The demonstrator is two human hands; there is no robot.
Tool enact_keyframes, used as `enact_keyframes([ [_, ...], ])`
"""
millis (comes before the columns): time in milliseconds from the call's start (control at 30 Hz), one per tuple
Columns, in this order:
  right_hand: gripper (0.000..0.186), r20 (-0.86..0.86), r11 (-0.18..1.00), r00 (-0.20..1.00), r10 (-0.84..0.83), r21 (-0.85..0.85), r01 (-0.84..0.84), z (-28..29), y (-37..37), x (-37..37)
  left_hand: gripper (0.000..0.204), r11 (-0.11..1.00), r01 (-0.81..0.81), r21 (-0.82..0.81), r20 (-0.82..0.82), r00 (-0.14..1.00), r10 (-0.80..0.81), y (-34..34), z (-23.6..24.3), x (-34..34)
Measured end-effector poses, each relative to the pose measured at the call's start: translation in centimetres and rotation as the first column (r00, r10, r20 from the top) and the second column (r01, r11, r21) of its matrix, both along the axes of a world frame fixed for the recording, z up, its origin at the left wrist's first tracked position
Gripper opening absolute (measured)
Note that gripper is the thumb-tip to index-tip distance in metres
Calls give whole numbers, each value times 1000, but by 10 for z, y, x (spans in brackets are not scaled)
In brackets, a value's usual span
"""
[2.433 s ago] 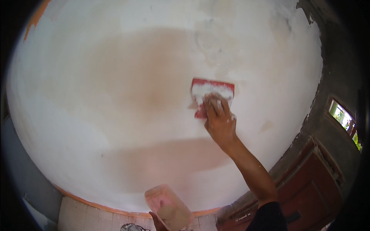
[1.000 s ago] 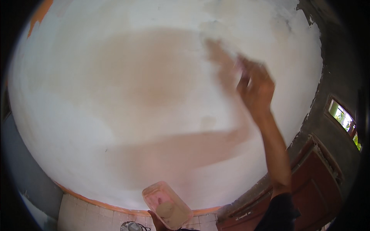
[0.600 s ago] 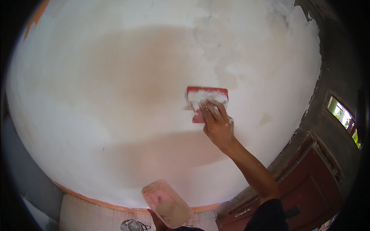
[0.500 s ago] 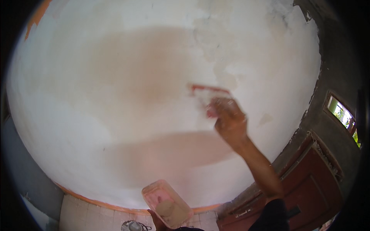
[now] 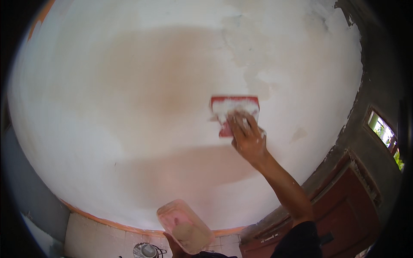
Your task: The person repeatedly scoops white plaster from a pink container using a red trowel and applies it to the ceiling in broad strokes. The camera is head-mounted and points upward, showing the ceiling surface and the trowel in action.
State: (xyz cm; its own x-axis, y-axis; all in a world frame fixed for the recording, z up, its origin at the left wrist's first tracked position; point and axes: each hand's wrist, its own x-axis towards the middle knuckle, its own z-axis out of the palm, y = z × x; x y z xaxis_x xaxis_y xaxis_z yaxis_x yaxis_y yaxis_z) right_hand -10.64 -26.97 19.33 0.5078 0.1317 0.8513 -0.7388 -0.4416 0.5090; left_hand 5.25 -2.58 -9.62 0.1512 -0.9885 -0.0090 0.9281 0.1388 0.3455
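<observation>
My right hand (image 5: pixel 248 136) grips a red putty spreader (image 5: pixel 234 99) with a wide straight edge, its face smeared with white putty. The spreader is held up at the white plastered wall (image 5: pixel 142 116), and white flecks dot my fingers and wrist. Low in the picture, my left hand (image 5: pixel 173 246) supports a pinkish rectangular tub (image 5: pixel 170 209) from its left side and below. A mound of beige-grey putty (image 5: pixel 191 237) lies in the tub's lower part. Most of my left hand is hidden behind the tub.
Dark bare cement borders the white wall on the right, with a small window (image 5: pixel 383 131) and a reddish-brown door (image 5: pixel 344 219). Below are pale tiles (image 5: pixel 92 232) under an orange strip. A round grey-white object with a dark cord (image 5: pixel 148 250) sits near the lower edge.
My right hand has turned the spreader, so its broad putty-covered face shows instead of its thin edge. It has shifted slightly left. The tub has barely moved.
</observation>
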Motion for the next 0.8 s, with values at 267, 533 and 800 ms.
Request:
enact_keyframes([
  [267, 39, 180, 942, 970, 165, -321, -101, 164, 15, -7, 87, 1000, 8, 11, -6, 1000, -8, -4, -5, 3],
  [533, 28, -29, 976, 997, -71, -210, 63, 16, -24, 25, 85, 999, 21, -28, -2, 1000, -21, -12, -23, -2],
  [800, 53, 113, 977, 971, 212, -32, -210, 74, 28, -22, 87, 1000, 3, 4, -37, 999, -3, -6, -7, 1],
])
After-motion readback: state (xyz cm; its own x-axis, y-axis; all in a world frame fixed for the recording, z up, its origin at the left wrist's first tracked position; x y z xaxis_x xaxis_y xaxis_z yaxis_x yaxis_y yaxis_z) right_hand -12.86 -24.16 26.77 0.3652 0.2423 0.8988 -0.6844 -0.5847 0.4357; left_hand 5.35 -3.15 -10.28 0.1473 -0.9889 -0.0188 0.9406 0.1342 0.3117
